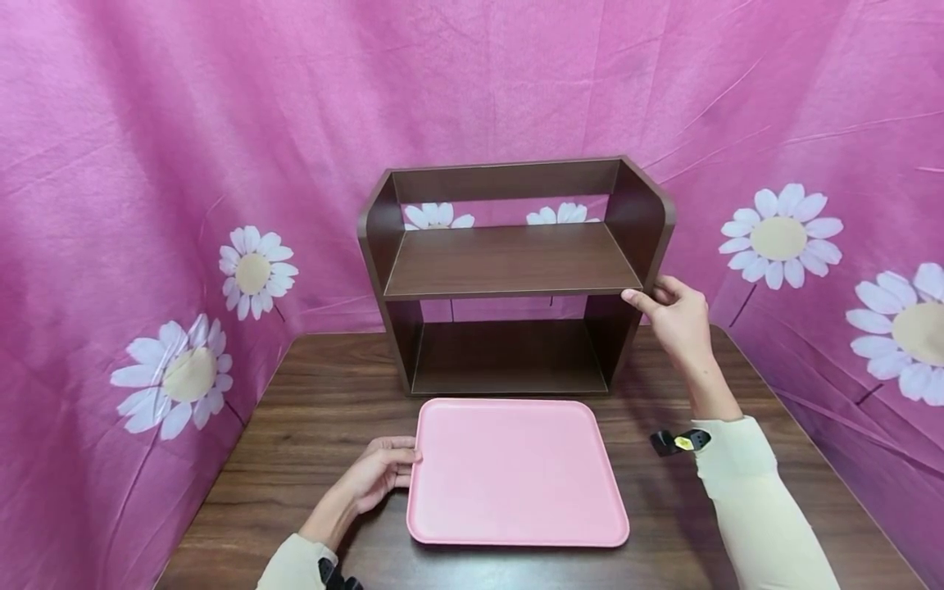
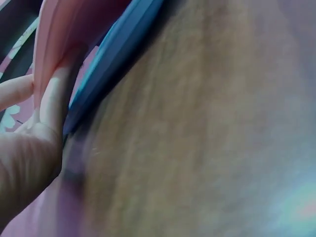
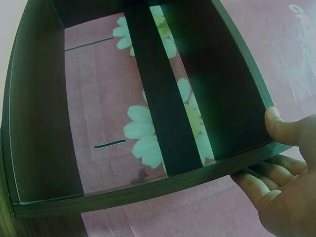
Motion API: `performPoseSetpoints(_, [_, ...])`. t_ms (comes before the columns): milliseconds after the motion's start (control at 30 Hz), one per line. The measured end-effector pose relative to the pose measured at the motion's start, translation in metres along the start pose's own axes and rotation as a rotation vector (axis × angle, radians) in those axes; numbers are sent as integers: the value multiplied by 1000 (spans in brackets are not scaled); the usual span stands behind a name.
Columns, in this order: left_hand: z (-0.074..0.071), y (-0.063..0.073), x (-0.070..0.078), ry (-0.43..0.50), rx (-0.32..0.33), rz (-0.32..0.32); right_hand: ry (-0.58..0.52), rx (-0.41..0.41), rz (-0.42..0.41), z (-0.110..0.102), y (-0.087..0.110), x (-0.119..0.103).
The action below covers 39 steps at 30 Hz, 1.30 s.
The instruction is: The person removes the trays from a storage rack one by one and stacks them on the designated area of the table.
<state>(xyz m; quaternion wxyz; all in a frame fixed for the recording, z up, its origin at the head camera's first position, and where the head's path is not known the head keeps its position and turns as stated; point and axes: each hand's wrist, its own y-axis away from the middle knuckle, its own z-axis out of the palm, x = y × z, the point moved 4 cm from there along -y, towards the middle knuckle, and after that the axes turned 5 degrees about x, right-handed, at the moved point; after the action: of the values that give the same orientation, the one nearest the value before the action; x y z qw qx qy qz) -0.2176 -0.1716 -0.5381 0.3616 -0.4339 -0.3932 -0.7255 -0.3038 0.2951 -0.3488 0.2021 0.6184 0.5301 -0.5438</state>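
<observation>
A pink rectangular tray [image 1: 516, 475] lies in front of a dark brown two-tier shelf [image 1: 509, 262]. My left hand [image 1: 381, 473] pinches the tray's left rim, thumb above and fingers beneath. In the left wrist view, the pink tray [image 2: 59, 34] is lifted at that edge, and a blue tray [image 2: 116, 54] shows below it; the head view hides the blue one. My right hand [image 1: 674, 315] grips the shelf's right side panel near the middle board, thumb on the front edge. The right wrist view shows the thumb and fingers on both faces of that panel [image 3: 197, 173].
Everything stands on a brown wood-grain table [image 1: 295, 442]. A pink curtain [image 1: 221, 123] with large white daisies hangs behind it and along both sides. The shelf stands near the table's back edge, its back partly open.
</observation>
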Motion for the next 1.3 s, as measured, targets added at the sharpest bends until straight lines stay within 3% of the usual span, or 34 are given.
performPoseSetpoints(300, [-4,3,14,-313,150,9,-10,-1,-3,0,0,0])
performPoseSetpoints(700, [3,4,24,-556,293,117,-3,-2,-13,1,1,0])
performPoseSetpoints(900, [4,3,24,-594,309,104,2,4,-18,1,0,0])
performPoseSetpoints(1300, [3,1,21,-554,267,66,8,7,-13,0,1,0])
